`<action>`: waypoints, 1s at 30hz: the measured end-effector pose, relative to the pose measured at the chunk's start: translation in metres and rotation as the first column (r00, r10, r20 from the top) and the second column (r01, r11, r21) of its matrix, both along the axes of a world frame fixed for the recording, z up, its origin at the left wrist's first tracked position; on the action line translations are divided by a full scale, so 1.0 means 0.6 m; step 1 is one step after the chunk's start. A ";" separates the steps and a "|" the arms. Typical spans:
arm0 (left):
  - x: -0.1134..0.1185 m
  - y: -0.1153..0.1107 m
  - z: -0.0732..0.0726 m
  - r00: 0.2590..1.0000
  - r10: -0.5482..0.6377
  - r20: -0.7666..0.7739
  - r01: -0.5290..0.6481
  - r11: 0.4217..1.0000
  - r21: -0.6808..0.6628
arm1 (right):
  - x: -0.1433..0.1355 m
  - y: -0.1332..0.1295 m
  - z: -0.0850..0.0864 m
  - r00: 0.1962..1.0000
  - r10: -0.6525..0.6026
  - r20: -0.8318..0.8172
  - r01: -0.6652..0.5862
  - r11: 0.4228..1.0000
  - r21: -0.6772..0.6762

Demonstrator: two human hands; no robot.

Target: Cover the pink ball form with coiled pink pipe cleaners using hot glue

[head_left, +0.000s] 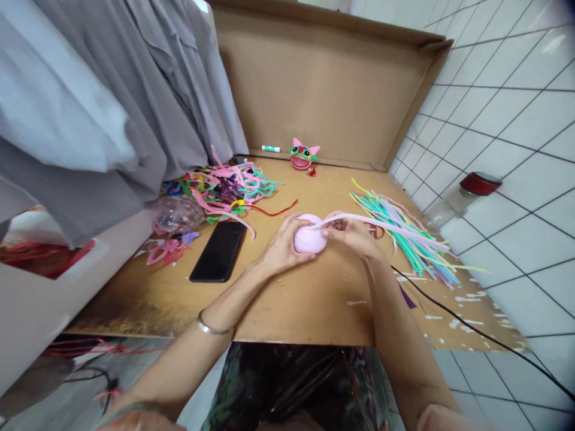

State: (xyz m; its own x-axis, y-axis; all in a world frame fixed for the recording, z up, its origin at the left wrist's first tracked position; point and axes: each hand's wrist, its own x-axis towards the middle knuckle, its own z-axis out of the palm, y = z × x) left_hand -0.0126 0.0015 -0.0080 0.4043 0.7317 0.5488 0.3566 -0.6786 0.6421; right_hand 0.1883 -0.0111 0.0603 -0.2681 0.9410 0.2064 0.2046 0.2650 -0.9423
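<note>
A pale lilac ball, coiled from fuzzy pipe cleaner, sits in the curved fingers of my left hand. My right hand pinches a lilac pipe cleaner close to the ball's upper right side. One end of this pipe cleaner lies across the ball's top, and its long free part stretches right, over the back of my right hand. Both hands are above the middle of the table. The ball's underside and some right fingertips are hidden.
Pipe cleaners lie spread at right, with scissors beside them. A black phone and a tangled colourful heap are at left. A pink-eared animal head and a marker are by the cardboard wall. A black cable crosses the right edge.
</note>
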 end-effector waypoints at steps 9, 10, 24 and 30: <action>0.003 0.007 0.001 0.968 0.160 0.193 -0.112 0.965 -0.238 | 0.051 0.046 -0.035 0.658 -0.753 0.023 0.703 0.624 0.341; 0.003 0.006 0.004 0.963 0.178 0.203 -0.118 0.954 -0.276 | 0.056 0.046 -0.038 0.582 -0.804 0.123 0.721 0.580 0.378; -0.014 0.038 0.010 0.787 0.247 0.566 0.046 0.890 -0.453 | 0.043 0.035 -0.047 0.007 -0.373 0.928 0.667 0.694 0.274; -0.015 0.033 0.012 0.838 0.219 0.500 0.073 0.863 -0.500 | 0.059 0.037 -0.061 0.071 -0.496 0.865 0.700 0.642 0.311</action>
